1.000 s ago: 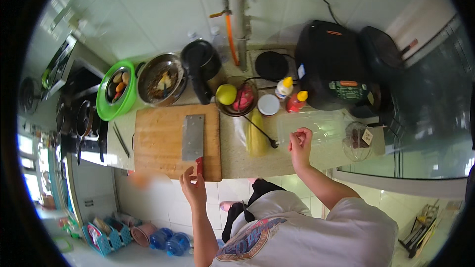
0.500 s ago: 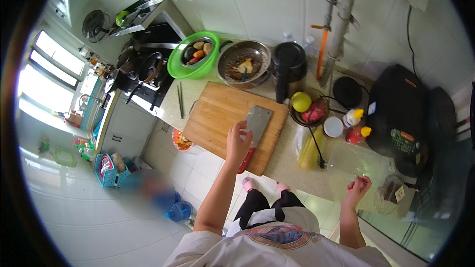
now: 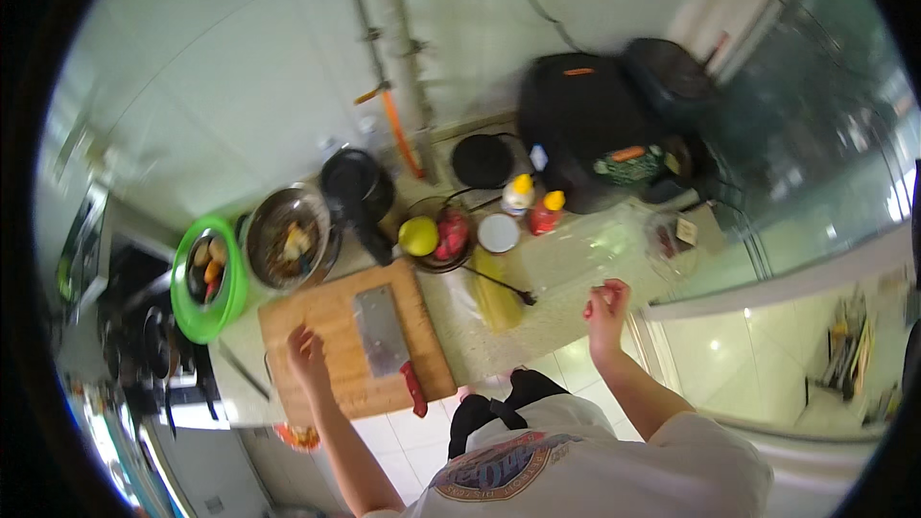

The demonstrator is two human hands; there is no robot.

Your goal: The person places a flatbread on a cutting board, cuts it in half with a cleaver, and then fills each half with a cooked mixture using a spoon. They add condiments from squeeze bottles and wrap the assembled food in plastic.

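A cleaver [image 3: 381, 331] with a broad blade and red handle [image 3: 413, 389] lies flat on a wooden cutting board [image 3: 326, 312]. My left hand [image 3: 308, 361] hovers over the board's left part, apart from the cleaver. Its fingers are loosely bent and somewhat apart, and no object shows in them. Off to the right, my right hand [image 3: 606, 315] is held near the counter's front edge, beyond a yellow plastic bag [image 3: 496, 297]. Its fingers are curled in toward the palm; whether anything small is inside is hidden.
Behind the board stand a green basin [image 3: 238, 293] with a bowl of vegetables, a steel pan [image 3: 257, 254] and a black pitcher [image 3: 357, 182]. A bowl with yellow and pink fruit [image 3: 418, 236], a white-lidded jar [image 3: 498, 232], two squeeze bottles [image 3: 546, 215] and a black appliance [image 3: 566, 115] follow rightward.
My view has turned to the right, so the counter items appear farther left. My left hand has shifted off the cleaver toward the board's left side. The cleaver stays on the board.
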